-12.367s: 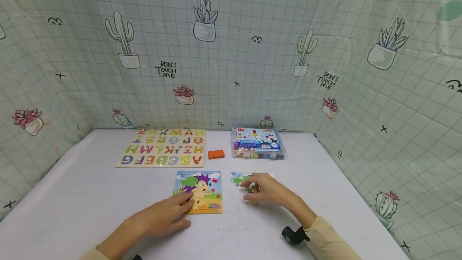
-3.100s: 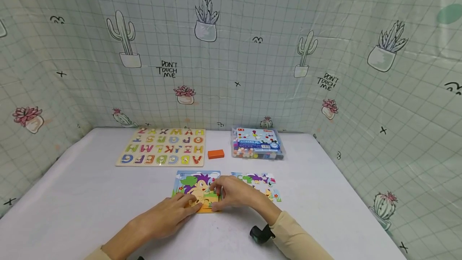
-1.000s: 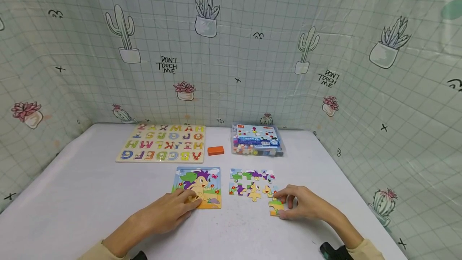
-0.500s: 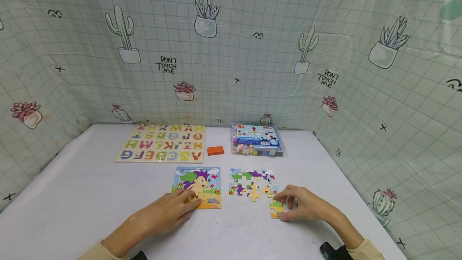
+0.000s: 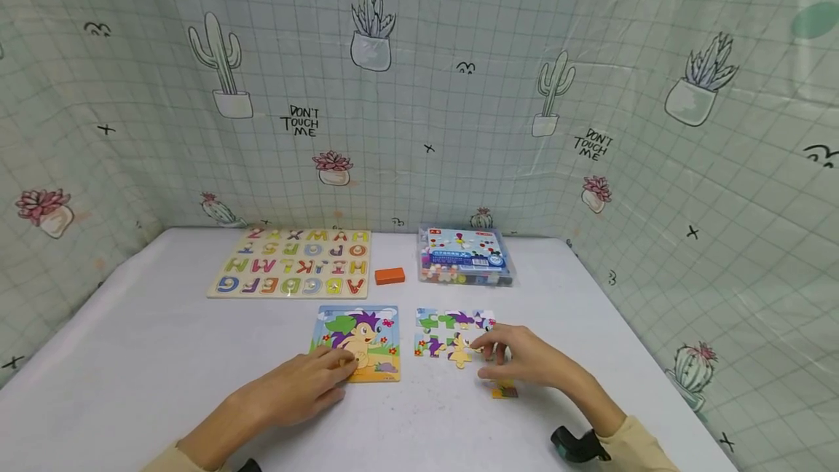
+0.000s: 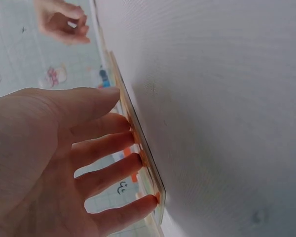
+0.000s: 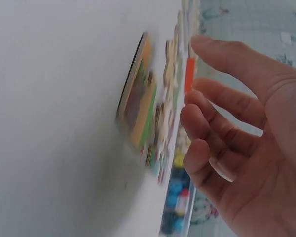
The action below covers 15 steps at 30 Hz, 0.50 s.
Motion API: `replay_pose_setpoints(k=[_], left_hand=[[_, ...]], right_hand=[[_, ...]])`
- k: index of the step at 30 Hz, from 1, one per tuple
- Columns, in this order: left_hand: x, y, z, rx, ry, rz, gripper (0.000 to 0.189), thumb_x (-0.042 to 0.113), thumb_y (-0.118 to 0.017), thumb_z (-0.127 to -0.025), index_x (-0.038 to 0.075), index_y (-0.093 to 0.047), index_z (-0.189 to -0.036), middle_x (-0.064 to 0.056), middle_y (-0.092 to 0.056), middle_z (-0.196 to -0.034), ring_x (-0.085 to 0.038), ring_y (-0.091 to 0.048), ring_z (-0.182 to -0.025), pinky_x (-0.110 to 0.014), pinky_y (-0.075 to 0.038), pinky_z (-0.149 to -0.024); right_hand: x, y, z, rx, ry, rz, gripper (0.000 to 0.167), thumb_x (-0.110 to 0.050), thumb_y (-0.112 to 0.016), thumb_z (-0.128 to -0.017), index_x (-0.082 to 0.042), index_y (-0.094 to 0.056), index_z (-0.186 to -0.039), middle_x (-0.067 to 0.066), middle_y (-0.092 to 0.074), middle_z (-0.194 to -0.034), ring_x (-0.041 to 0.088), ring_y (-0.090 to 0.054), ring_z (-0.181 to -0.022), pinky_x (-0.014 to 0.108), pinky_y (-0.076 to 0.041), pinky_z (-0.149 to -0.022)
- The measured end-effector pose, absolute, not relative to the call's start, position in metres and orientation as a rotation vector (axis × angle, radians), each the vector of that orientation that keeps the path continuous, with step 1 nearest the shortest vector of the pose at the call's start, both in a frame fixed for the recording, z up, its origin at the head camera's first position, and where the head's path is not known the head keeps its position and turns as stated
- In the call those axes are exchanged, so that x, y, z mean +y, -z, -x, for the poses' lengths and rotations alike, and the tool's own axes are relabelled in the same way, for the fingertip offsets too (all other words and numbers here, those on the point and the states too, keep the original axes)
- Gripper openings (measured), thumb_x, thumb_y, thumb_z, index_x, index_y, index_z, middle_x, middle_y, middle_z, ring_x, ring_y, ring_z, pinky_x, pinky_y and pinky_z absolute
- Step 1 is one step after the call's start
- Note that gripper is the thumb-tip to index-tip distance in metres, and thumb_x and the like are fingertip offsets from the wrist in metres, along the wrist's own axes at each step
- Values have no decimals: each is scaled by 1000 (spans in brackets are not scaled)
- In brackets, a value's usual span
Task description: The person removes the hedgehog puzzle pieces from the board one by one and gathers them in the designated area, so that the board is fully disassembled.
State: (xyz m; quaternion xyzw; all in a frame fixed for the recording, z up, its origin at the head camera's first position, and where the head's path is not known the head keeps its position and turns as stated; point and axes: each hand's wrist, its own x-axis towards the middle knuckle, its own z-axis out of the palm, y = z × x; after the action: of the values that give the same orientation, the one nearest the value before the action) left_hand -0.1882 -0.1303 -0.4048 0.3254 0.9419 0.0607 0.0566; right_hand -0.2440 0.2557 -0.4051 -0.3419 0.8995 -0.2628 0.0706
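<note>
My left hand (image 5: 295,390) rests its fingertips on a hedgehog jigsaw board (image 5: 387,348); the left wrist view shows them along the edge of the thin board (image 6: 138,123). To its right lie loose jigsaw pieces (image 5: 426,317) in rows. A yellow and green piece (image 5: 505,390) lies nearest the front of that group, partly behind my right hand (image 5: 527,359). That hand is over the right end of the second row, fingers loosely bent and thumb apart, nothing between them. In the right wrist view the front piece (image 7: 138,94) is on the table, away from the fingers.
Behind the jigsaw are a wooden alphabet board (image 5: 290,299), an orange block (image 5: 390,276) and a clear plastic box (image 5: 467,257) of colourful small parts. A patterned cloth (image 5: 419,93) hangs behind the white table (image 5: 164,355).
More loose pieces lie right of the board than at first. My right hand went to the board, set a piece at the front right, then released it and moved up and left.
</note>
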Motion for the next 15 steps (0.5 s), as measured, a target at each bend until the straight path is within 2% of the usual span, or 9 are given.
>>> replay_pose_setpoints(k=[3, 9, 15], left_hand=[[-132, 405, 188, 2825, -227, -951, 46, 31, -58, -98, 10, -56, -139, -4, -50, -147, -28, -45, -138, -51, -43, -109], [-134, 406, 186, 2828, -235, -914, 48, 34, -60, -97, 12, -56, -139, -8, -45, -151, -31, -41, -141, -52, -41, -111], [-138, 407, 186, 2886, -163, -920, 47, 37, -63, -95, 20, -57, -139, -8, -51, -142, -29, -47, -132, -50, -44, -108]], right_hand=[[234, 405, 247, 2709, 767, 994, 38, -33, -74, -87, -9, -69, -117, 0, -66, -94, 9, -57, -77, 26, -48, -72], [189, 408, 254, 2687, 751, 992, 36, -35, -73, -88, -12, -70, -116, -2, -67, -95, 7, -57, -77, 18, -47, -70], [152, 409, 259, 2684, 732, 1095, 36, -31, -75, -87, -11, -70, -116, 0, -67, -93, 5, -54, -75, 16, -47, -67]])
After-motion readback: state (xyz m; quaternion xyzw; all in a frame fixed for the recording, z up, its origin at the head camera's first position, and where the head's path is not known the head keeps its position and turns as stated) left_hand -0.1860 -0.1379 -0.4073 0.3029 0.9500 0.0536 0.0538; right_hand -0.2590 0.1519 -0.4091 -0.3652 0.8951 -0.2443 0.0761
